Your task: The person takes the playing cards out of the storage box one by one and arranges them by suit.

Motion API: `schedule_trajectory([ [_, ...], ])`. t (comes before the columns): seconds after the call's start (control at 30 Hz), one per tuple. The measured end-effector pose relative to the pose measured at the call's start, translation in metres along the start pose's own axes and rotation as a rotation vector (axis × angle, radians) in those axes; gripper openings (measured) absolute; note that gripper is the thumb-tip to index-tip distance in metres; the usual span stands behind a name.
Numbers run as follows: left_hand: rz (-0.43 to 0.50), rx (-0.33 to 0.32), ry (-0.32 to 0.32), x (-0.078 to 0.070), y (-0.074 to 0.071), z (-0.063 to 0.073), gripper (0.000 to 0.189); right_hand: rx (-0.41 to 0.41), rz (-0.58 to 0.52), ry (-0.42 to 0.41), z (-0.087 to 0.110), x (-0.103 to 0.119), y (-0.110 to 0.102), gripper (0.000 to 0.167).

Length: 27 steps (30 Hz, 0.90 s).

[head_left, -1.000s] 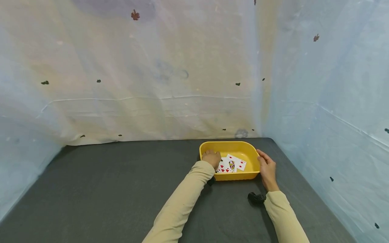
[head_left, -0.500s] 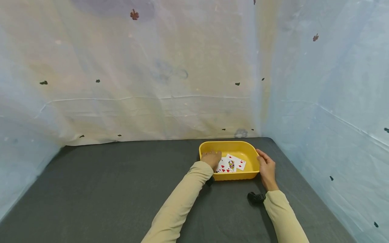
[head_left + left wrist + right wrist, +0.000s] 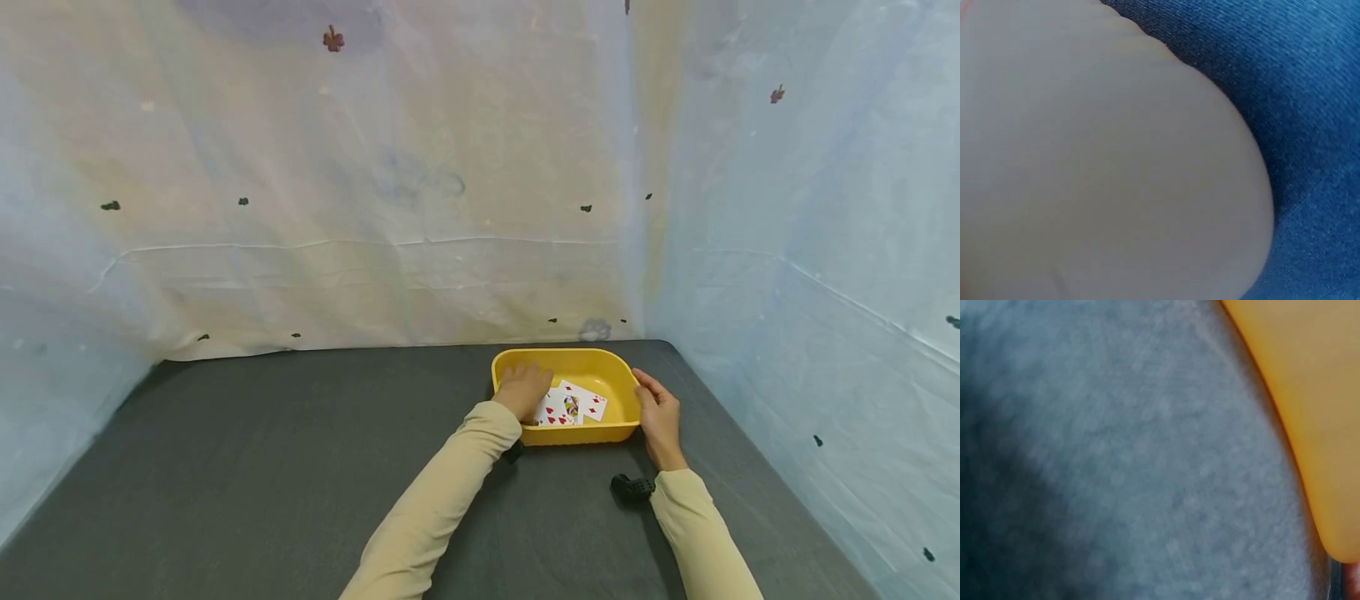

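A yellow plastic tub (image 3: pixel 577 435) stands at the table's back right in the head view. Inside it several playing cards (image 3: pixel 558 408) lie face up and overlapping, among them hearts, diamonds and a picture card. My left hand (image 3: pixel 522 390) reaches over the tub's left part, fingers stretched forward and spread, covering the left end of the cards. At the right end my right hand (image 3: pixel 660 422) grips the rim. The right wrist view shows a strip of the tub's wall (image 3: pixel 1329 425). Bare skin of the left hand (image 3: pixel 1116 156) fills most of the left wrist view.
The dark grey table (image 3: pixel 300 467) runs left and forward of the tub. Pale sheeting (image 3: pixel 420 283) with small dark marks hangs behind, and a bluish sheet (image 3: pixel 840 333) closes off the right side. A black wrist device (image 3: pixel 632 488) sits at the right cuff.
My left hand's fingers have straightened and spread, and the hand has shifted slightly within the tub. The right hand, tub and visible cards stay where they were.
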<state>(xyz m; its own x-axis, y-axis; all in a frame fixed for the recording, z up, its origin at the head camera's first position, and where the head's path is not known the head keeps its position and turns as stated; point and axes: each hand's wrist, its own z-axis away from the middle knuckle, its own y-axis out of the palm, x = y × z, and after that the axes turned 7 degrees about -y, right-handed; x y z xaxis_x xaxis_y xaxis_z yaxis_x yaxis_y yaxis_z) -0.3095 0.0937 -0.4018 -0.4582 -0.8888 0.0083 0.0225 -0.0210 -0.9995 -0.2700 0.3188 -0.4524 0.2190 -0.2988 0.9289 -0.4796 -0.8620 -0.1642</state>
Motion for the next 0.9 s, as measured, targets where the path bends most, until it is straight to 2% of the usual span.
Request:
schedule_trajectory([
  [0.13, 0.006, -0.008, 0.019, 0.001, -0.001, 0.001, 0.056, 0.0, 0.003, -0.005, 0.0, 0.0, 0.0, 0.037],
  [0.27, 0.011, -0.055, 0.058, 0.003, 0.0, 0.001, 0.059, 0.007, -0.003, 0.003, -0.001, 0.0, 0.0, 0.037],
  [0.43, -0.026, -0.132, 0.112, 0.007, -0.001, 0.001, 0.039, -0.004, 0.001, 0.012, -0.001, 0.0, 0.0, 0.036],
  [0.7, 0.027, -0.101, 0.16, 0.013, -0.012, -0.001, 0.032, -0.009, -0.01, 0.023, -0.003, 0.0, 0.003, 0.037],
  [0.9, 0.034, -0.133, 0.242, 0.014, -0.019, 0.0, 0.022, -0.003, 0.0, 0.022, -0.003, 0.0, 0.002, 0.037],
])
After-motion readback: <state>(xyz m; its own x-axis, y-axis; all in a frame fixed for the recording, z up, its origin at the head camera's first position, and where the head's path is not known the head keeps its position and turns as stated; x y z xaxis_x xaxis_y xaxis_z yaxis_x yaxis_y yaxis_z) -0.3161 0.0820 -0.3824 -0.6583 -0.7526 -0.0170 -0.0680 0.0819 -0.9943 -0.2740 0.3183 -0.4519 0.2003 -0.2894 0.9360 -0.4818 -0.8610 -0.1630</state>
